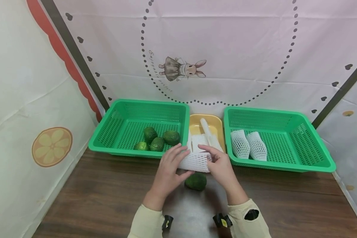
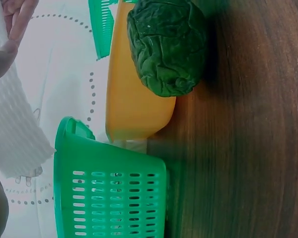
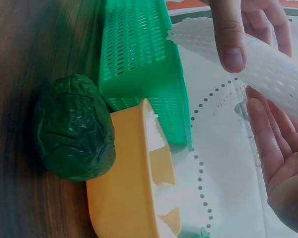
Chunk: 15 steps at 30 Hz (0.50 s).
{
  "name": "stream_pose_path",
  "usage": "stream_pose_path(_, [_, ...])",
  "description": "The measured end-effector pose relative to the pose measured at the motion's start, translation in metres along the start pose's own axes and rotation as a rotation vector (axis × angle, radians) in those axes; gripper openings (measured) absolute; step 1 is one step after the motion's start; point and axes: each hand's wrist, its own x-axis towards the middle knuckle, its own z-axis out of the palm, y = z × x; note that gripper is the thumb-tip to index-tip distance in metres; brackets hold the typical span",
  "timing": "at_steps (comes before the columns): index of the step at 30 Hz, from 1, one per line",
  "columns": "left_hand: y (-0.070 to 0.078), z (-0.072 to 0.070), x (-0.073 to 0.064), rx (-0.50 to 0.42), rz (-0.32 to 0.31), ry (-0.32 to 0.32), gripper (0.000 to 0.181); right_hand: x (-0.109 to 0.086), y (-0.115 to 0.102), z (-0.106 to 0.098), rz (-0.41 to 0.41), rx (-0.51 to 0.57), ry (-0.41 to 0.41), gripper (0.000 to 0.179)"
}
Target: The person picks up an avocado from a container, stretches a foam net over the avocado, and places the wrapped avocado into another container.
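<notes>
At the frame's lower centre, a white foam-net sleeve (image 1: 194, 162) is being held by the left hand (image 1: 168, 170) and right hand (image 1: 221, 168), fingers and thumbs clamped on it, above an avocado (image 1: 196, 182).

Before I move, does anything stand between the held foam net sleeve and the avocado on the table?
Nothing visible does. Open space separates the foam net sleeve, held by the left hand and right hand, from the avocado on the wooden table; the yellow tray stands behind, not between.
</notes>
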Motion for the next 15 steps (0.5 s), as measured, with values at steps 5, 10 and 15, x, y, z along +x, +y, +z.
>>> stream_pose_path(5, [-0.001,0.002,-0.002,-0.023,0.004,-0.017,0.069,-0.001,0.002,0.002,0.064,0.044,-0.019,0.042])
stream_pose_path(10, [-0.001,0.004,-0.004,-0.048,0.010,-0.020,0.068,0.000,0.007,0.001,0.086,0.025,-0.010,0.042])
stream_pose_path(15, [-0.002,0.003,-0.006,-0.069,0.011,-0.033,0.061,0.001,0.011,-0.001,0.088,-0.087,0.030,0.040])
